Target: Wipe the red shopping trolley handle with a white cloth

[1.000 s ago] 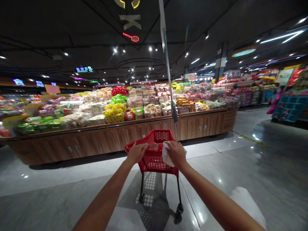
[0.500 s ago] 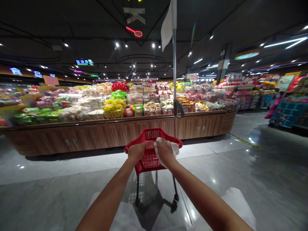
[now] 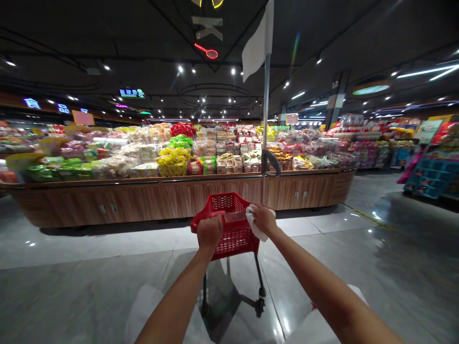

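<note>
A small red shopping cart (image 3: 233,243) with a mesh basket stands in front of me on dark legs with casters. My left hand (image 3: 210,232) is closed around the left part of its handle rail. My right hand (image 3: 264,220) presses a white cloth (image 3: 256,230) against the right end of the same rail, fingers wrapped over it. Between the two hands a pale strip on the handle (image 3: 234,217) shows. A metal pole (image 3: 266,105) with a white flag (image 3: 256,45) and a curved grey grip (image 3: 273,163) rises at the cart's right side.
Beyond the cart runs a long wood-panelled display counter (image 3: 136,204) heaped with packaged snacks (image 3: 174,161). Glossy grey floor tiles (image 3: 107,291) lie around me. Farther right is a blue display rack (image 3: 432,174), with stacked goods behind.
My right hand has slid the cloth rightward along the handle, away from my left hand. My left hand sits slightly further right in view, still on the rail. The view has shifted slightly.
</note>
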Tool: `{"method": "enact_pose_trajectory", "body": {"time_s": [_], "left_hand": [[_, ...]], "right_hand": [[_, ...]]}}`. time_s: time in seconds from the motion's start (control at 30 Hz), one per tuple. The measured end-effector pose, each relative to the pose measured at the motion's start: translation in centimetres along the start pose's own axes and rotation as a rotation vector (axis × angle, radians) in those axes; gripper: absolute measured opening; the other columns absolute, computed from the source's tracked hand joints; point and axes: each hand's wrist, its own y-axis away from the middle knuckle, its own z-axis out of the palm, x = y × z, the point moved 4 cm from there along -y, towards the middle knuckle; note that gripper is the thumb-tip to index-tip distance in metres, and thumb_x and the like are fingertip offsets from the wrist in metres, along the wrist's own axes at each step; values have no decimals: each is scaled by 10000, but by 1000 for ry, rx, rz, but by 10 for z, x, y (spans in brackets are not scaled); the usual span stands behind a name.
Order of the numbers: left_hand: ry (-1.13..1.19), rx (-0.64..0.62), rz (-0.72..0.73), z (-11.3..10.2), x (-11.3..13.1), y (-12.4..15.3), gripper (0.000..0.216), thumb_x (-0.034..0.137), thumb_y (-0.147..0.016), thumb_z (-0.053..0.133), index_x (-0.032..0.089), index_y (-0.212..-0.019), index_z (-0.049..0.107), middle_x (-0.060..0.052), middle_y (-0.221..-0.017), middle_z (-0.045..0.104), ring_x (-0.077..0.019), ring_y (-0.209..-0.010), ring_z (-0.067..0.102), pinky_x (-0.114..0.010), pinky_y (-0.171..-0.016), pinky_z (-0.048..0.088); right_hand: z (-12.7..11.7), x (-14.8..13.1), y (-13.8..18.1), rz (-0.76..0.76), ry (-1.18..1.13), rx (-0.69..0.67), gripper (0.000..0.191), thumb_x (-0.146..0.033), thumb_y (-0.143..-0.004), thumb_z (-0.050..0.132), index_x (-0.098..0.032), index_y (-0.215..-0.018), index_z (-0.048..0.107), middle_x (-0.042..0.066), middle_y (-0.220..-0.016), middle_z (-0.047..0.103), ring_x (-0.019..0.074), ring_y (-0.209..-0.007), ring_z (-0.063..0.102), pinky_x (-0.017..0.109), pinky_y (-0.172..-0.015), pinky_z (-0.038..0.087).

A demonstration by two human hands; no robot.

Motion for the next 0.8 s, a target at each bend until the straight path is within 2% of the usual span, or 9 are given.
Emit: {"method": "enact_pose_trajectory", "body": {"time_s": [0.17,0.27,0.4,0.5,0.6,0.7,0.8], "left_hand": [[-3,16,-12,-3,11,5,527,310,-967,239,143,-728,678,-116,-684,680,-228,-652,595,-352,-679,356],[-10,3,-7,-6,7,7,501,308,-965,252,148,-745,674,-109,-698,684,-231,-666,599,-352,-683,352],[-34,-39,-6,-8,1,7,494,302,-970,238,151,-783,670,-107,-731,689,-234,-707,609,-364,-713,351],[-11,-62,0,-8,4,8,508,320,-974,223,157,-808,675,-106,-756,695,-234,-734,612,-369,-733,354],[1,-70,-33,-9,11,9,517,329,-972,223,151,-829,686,-117,-763,699,-239,-755,616,-371,-747,358],[17,-81,-63,-10,19,10,513,325,-969,227,142,-851,692,-127,-781,705,-244,-751,619,-375,-743,361],[27,-87,-68,-11,23,9,523,318,-971,213,142,-847,690,-122,-795,710,-247,-750,624,-374,-740,363]], "right_hand": [[5,-49,3,-57,-41,90,332,-312,-925,419,-305,-1217,577,29,-1287,575,210,-1118,532,322,-912,374],[7,-62,8,-116,-35,88,347,-376,-945,389,-320,-1237,569,17,-1347,532,230,-1166,498,366,-941,371],[5,-50,9,-224,-24,74,380,-426,-967,353,-322,-1276,549,18,-1394,490,217,-1201,480,361,-976,374],[1,-25,4,-199,10,12,376,-382,-984,330,-292,-1270,555,42,-1315,552,179,-1110,551,306,-916,427],[-3,-9,0,-153,113,-34,343,-315,-980,338,-286,-1221,580,51,-1291,563,186,-1096,562,309,-859,457],[-6,-14,-2,-95,90,-21,324,-311,-967,366,-261,-1196,591,69,-1273,572,194,-1068,579,309,-847,457],[-5,-32,-4,-74,-25,11,316,-283,-953,385,-235,-1169,611,76,-1232,601,190,-1027,603,292,-855,441]]}}
